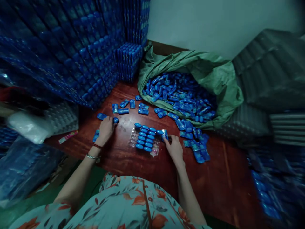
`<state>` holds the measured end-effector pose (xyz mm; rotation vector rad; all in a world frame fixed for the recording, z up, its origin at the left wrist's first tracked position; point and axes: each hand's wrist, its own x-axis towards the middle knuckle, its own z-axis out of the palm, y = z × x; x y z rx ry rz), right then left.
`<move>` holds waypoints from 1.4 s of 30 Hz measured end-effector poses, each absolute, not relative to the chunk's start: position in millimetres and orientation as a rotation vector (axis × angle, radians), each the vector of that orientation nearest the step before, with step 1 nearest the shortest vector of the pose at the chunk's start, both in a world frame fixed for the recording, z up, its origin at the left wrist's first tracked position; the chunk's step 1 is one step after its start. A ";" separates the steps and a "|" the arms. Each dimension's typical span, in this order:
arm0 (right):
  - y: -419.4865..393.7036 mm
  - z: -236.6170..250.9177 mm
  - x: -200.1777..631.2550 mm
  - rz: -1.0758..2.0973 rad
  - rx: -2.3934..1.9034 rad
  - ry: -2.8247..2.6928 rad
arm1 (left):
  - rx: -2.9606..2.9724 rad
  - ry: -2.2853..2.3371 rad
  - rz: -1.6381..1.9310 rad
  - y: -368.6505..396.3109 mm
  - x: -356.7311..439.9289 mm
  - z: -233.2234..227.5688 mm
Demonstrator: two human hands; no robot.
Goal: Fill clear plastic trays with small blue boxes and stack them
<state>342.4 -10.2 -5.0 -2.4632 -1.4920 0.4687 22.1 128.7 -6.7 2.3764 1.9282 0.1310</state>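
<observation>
A tall wall of stacked blue packs (71, 54) is seen filling the left and rear of the view. The red-brown wooden tabletop (214, 181) is spread below it. At the right rear an open green sack (214, 76) is laid on its side, and loose blue capsules (181, 95) are spilled from its mouth onto the wood. A clear blister tray (144, 140) is set at the centre, partly filled with rows of blue capsules. The left hand (106, 128) is rested palm down left of the tray, its fingers closed over one blue capsule (115, 120). The right hand (175, 149) is placed at the tray's right edge, and a single capsule (164, 134) is pinched between its fingertips.
</observation>
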 end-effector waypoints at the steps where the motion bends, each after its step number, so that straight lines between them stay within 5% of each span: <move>1: -7.8 -3.4 342.7 0.500 -2.458 -1.518 | 2.365 1.869 0.082 127.0 26.5 -5.2; 7: -22.1 4.2 352.5 0.545 -2.504 -1.652 | 2.269 1.481 -0.031 98.2 38.5 6.8; 13: -46.7 25.1 354.4 0.567 -2.036 -1.595 | 1.900 1.247 0.831 82.8 45.1 9.4; 17: -37.2 26.8 341.5 0.499 -1.899 -1.545 | 1.879 1.092 0.939 85.0 69.0 -1.0; 25: -17.7 7.1 335.9 0.350 -1.784 -1.976 | 2.207 0.974 0.834 90.5 76.0 -30.9; 36: 24.0 58.8 325.1 0.243 -1.851 -2.812 | 2.715 1.119 -0.105 76.4 105.2 22.4; 42: 15.5 36.5 340.1 0.084 -1.771 -2.741 | 2.705 1.196 0.026 72.0 95.2 0.1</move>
